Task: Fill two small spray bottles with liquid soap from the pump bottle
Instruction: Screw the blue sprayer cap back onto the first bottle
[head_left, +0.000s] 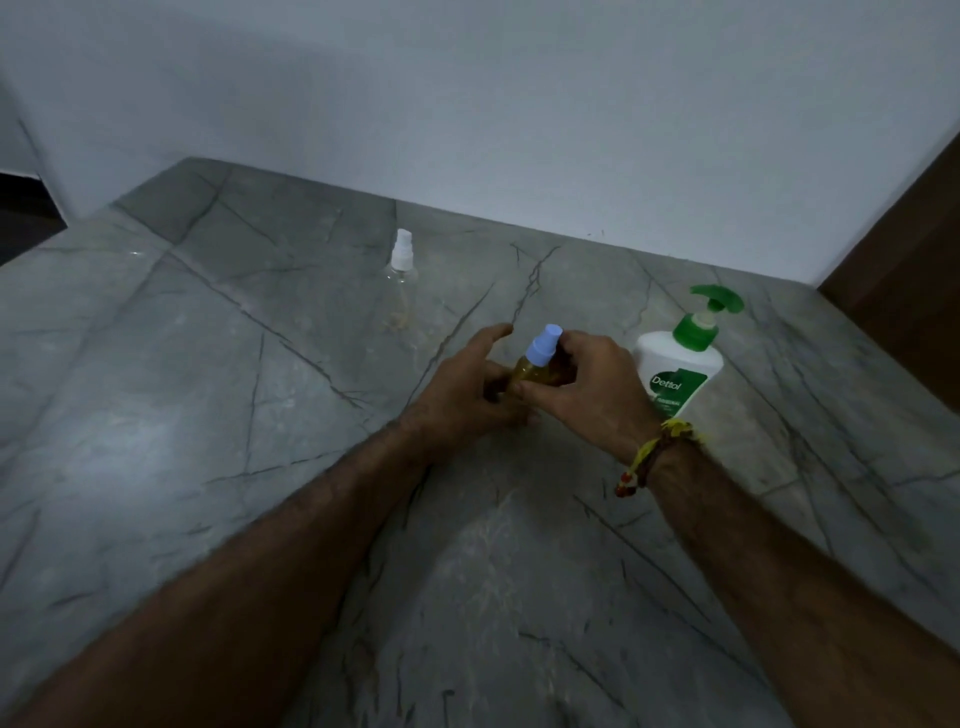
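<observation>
On the grey veined stone counter (218, 374), against a pale wall (519, 104), I log 3 containers and 2 hands from my remote feed. Item 1: a small spray bottle with a blue cap (537, 364), holding amber liquid, at the centre of the view, between both hands; its long axis is close to upright, leaning slightly, cap end pointing up and a little to the right. Its base is hidden behind the hands, so I cannot tell whether it rests on the counter. Item 2: my left hand (467, 389), wrapped against the bottle's lower body from the left, thumb and lower fingers curled to it, forefinger extended loosely past it. Item 3: my right hand (587, 384), fingers curled at the bottle's neck just below the cap, thumb across the front of the bottle; a beaded and yellow thread band (654, 452) sits at that wrist. Item 4: a clear spray bottle with a white cap (401, 280), upright, farther back and left, well apart from the hands. Item 5: a white pump bottle (680, 369) with a green pump head, upright, just beside the right hand, spout pointing right. A brown panel (914, 291) stands at the far right.
</observation>
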